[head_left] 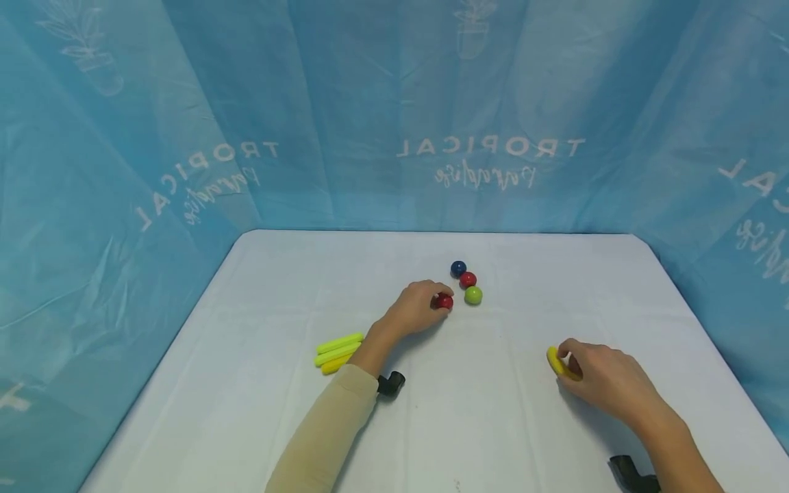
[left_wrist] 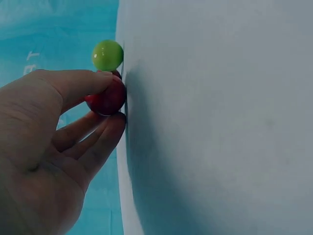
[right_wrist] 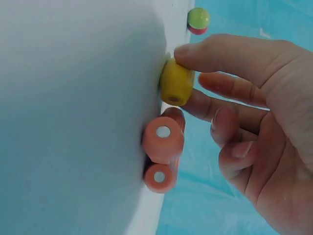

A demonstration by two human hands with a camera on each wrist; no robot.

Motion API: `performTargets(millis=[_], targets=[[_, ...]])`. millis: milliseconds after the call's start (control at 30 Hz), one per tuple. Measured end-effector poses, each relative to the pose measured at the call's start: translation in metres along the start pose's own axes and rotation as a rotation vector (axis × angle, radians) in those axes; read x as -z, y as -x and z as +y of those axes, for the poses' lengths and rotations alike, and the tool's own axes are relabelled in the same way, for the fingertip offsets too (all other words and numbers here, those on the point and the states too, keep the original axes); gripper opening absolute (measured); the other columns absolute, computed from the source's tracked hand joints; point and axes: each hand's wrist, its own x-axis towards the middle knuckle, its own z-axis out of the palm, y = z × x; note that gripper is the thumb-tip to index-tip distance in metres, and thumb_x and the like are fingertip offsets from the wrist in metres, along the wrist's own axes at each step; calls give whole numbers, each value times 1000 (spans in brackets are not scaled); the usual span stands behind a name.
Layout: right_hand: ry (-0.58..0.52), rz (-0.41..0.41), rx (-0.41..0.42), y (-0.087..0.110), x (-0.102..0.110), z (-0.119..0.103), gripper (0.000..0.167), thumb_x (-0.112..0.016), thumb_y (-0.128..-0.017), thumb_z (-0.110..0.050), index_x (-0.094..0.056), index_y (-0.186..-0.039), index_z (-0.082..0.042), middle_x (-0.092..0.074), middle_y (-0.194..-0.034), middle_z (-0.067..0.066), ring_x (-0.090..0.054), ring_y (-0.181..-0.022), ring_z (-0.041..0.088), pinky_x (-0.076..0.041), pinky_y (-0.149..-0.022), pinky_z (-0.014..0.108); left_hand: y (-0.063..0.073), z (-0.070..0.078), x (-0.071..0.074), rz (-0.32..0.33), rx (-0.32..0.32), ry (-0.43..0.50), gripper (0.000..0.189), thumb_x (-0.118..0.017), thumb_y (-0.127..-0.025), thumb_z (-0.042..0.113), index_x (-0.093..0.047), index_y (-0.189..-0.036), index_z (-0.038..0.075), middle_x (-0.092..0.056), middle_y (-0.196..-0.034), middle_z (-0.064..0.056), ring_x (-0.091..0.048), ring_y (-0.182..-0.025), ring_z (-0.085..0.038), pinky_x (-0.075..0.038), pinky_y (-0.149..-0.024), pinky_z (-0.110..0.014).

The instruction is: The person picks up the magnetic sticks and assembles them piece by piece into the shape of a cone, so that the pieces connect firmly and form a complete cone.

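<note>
With thumb and fingertips, my left hand (head_left: 416, 308) pinches a glossy red ball (head_left: 444, 302), at or just above the white tabletop. Beside it are a dark blue ball (head_left: 458, 268), a second red ball (head_left: 468, 280) and a green ball (head_left: 473, 295). On the right, my right hand (head_left: 607, 376) holds a yellow stick (head_left: 557, 361) between thumb and fingers. The right wrist view shows this yellow stick (right_wrist: 176, 83) end-on, above orange sticks (right_wrist: 163, 144) with pale round end centres. In the head view, the right hand hides those orange sticks.
Left of the left forearm lie two neon yellow sticks (head_left: 339, 344) and a deeper yellow stick (head_left: 337, 364), side by side. A white cloth (head_left: 468, 424) covers the table. Blue printed curtains (head_left: 370, 103) enclose the back and sides.
</note>
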Motion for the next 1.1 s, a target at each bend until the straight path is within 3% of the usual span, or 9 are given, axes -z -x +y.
performTargets(millis=[300, 567, 1100], targets=[[21, 118, 98, -5, 0, -14, 31, -82, -72, -21, -71, -100, -13, -62, -83, -9, -51, -66, 9, -46, -58, 32, 18, 9, 7, -18, -41, 44, 36, -72, -87, 22, -66, -121, 18, -59, -102, 11, -53, -90, -10, -47, -77, -23], [30, 152, 162, -2, -7, -23, 26, -80, -72, -19, -72, -97, -20, -58, -87, -14, -45, -64, 4, -43, -55, 24, 37, 22, -1, -55, -144, 198, 36, -72, -87, 21, -65, -122, 14, -63, -109, 9, -59, -93, -11, -49, -80, -22], [-6, 156, 266, -13, -15, -45, 24, -78, -74, -24, -71, -97, -27, -56, -89, -19, -49, -69, 1, -47, -61, 21, 49, 26, -1, -99, -113, 213, 36, -73, -86, 21, -66, -121, 17, -62, -106, 14, -59, -91, -7, -49, -79, -20]])
